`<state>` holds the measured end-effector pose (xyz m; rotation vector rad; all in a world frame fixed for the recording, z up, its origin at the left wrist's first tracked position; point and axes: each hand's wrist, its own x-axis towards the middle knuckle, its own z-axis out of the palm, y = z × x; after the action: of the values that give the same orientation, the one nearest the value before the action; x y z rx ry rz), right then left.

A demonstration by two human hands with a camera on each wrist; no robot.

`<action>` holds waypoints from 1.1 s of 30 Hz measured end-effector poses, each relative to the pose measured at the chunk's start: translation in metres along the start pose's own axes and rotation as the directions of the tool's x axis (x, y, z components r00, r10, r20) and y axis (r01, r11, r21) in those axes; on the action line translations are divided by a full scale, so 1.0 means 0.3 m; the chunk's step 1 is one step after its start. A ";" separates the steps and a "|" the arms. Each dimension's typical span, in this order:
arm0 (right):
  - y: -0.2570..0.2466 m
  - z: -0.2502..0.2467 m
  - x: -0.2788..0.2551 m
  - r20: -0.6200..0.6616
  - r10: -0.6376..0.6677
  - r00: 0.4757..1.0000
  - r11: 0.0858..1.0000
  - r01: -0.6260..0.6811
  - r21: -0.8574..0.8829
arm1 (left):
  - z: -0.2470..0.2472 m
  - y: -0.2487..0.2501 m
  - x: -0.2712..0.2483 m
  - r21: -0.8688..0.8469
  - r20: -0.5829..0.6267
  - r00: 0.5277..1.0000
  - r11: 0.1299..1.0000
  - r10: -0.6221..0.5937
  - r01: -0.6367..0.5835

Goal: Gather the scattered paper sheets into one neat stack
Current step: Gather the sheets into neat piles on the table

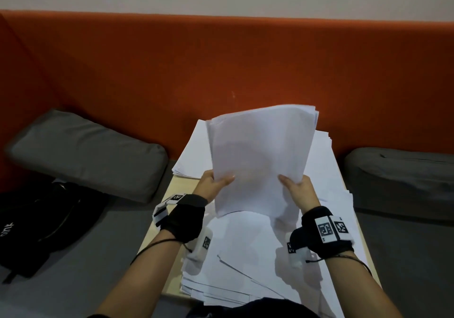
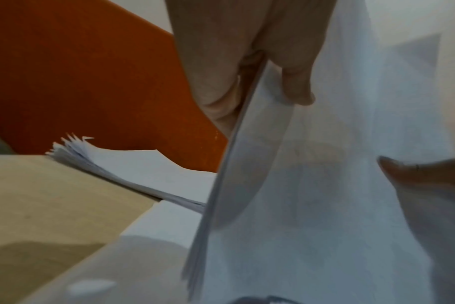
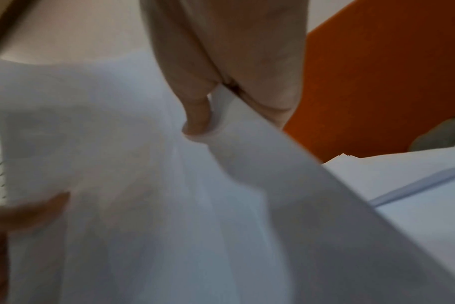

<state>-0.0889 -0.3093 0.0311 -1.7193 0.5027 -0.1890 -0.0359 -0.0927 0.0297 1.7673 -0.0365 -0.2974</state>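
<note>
A sheaf of white paper sheets (image 1: pixel 260 155) is held up, tilted, above the small wooden table (image 1: pixel 157 234). My left hand (image 1: pixel 216 182) grips its left edge, thumb on the front. My right hand (image 1: pixel 294 186) grips its right edge the same way. In the left wrist view the sheaf (image 2: pixel 286 185) runs between thumb and fingers (image 2: pixel 221 86); the right wrist view shows the thumb (image 3: pixel 198 115) pressed on the sheaf (image 3: pixel 143 185). More loose white sheets (image 1: pixel 245 256) lie spread over the table beneath, some overhanging its near edge, and a rough pile (image 1: pixel 194 150) lies at the far left.
An orange sofa back (image 1: pixel 221 67) rises behind the table. A grey cushion (image 1: pixel 86 153) lies to the left, another (image 1: pixel 403 177) to the right. A black bag (image 1: pixel 41 224) sits on the grey seat at the left.
</note>
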 end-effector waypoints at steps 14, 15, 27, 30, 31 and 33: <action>0.215 0.042 -0.025 0.119 0.368 0.922 0.774 -0.232 -0.589 | -0.024 -0.195 0.030 0.637 -0.046 0.957 0.729 -0.286 0.249; 0.219 0.044 -0.024 0.119 0.375 0.920 0.768 -0.236 -0.595 | -0.020 -0.195 0.028 0.646 -0.052 0.956 0.720 -0.290 0.254; 0.224 0.040 -0.019 0.129 0.394 0.910 0.777 -0.255 -0.575 | -0.008 -0.236 0.034 0.765 -0.165 0.958 0.582 -0.234 0.274; 0.226 0.038 -0.018 0.136 0.395 0.908 0.776 -0.251 -0.578 | -0.004 -0.237 0.038 0.774 -0.190 0.952 0.560 -0.239 0.296; 0.226 0.037 -0.018 0.138 0.395 0.908 0.776 -0.250 -0.579 | -0.002 -0.236 0.040 0.777 -0.193 0.951 0.554 -0.242 0.299; 0.227 0.036 -0.016 0.141 0.396 0.908 0.778 -0.250 -0.577 | -0.001 -0.237 0.045 0.785 -0.196 0.949 0.540 -0.248 0.303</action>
<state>-0.1044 -0.3066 -0.0361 -2.1373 0.6990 0.4747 -0.0327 -0.0794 -0.0414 2.7271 0.1909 -0.5119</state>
